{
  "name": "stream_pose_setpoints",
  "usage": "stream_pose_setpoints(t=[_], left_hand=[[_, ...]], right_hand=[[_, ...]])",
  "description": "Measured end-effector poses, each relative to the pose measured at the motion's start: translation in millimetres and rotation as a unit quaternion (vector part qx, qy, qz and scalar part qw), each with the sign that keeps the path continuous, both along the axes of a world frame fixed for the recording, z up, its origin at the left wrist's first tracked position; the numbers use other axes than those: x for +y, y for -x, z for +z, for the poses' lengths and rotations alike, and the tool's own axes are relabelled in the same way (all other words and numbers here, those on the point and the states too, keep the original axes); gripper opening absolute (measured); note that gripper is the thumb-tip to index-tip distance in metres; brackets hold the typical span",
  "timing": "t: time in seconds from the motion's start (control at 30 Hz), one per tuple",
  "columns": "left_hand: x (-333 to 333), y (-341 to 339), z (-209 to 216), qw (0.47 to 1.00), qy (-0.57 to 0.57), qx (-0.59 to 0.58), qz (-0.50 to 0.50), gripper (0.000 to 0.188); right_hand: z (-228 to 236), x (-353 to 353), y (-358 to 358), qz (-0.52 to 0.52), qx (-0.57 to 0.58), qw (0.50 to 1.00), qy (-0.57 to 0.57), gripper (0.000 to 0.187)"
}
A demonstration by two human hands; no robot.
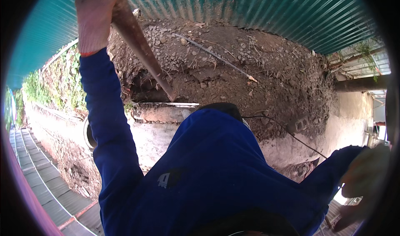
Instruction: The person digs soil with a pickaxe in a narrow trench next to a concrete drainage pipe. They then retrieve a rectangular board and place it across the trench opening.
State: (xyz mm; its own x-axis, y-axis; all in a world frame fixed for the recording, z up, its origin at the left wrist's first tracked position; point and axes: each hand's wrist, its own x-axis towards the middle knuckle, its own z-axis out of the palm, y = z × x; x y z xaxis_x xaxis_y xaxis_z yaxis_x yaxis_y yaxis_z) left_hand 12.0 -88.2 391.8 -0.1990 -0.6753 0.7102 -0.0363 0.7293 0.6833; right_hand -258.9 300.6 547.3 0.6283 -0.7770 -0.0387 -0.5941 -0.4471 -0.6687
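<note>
At the upper left my left hand [96,21], in a pale knitted glove with an orange-red cuff edge, grips a long brown pole [141,48]. The pole slants down and to the right. Its far end meets the soil beside a low ledge [156,113] with a thin white strip along it. My right hand [366,173], gloved too, is at the right rim, away from the pole. Motion blur and shade smear its fingers, so I cannot make out whether it holds anything. Both arms wear blue sleeves.
Stony soil [208,84] lies ahead, with a thin grey rod [214,57] across it. Green corrugated sheeting [250,7] walls the far side. A dark cable [287,132] runs toward my right arm. Roof sheets [41,173] lie low at the left; a horizontal pipe [362,84] juts in at right.
</note>
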Motion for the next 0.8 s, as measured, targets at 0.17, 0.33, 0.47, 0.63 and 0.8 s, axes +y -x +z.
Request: stream_pose_setpoints(t=[0.17,0.33,0.47,0.63,0.8], left_hand=[[-21.1,-29.6,5.4,1.000,-0.019,0.000,-0.014,0.071],[-40.8,-62.4,7.6,0.999,-0.024,-0.035,0.013,0.062],[-35.1,-83.0,8.9,0.997,-0.076,0.026,-0.012,0.071],[-3.6,-116.5,11.3,0.993,-0.096,0.048,0.046,0.061],[34.0,-160.1,-4.6,0.985,-0.109,0.133,-0.020,0.073]], right_hand=[[-12.0,18.8,-52.7,0.146,0.087,0.985,0.038,0.037],[-16.0,7.2,-61.7,0.173,0.074,0.980,0.058,0.036],[-31.5,-29.3,-46.8,0.174,-0.061,0.982,0.035,0.036],[-159.0,-152.0,-19.1,0.229,-0.552,0.792,-0.121,0.037],[-389.4,-304.0,-82.7,-0.122,-0.154,0.943,-0.268,0.067]])
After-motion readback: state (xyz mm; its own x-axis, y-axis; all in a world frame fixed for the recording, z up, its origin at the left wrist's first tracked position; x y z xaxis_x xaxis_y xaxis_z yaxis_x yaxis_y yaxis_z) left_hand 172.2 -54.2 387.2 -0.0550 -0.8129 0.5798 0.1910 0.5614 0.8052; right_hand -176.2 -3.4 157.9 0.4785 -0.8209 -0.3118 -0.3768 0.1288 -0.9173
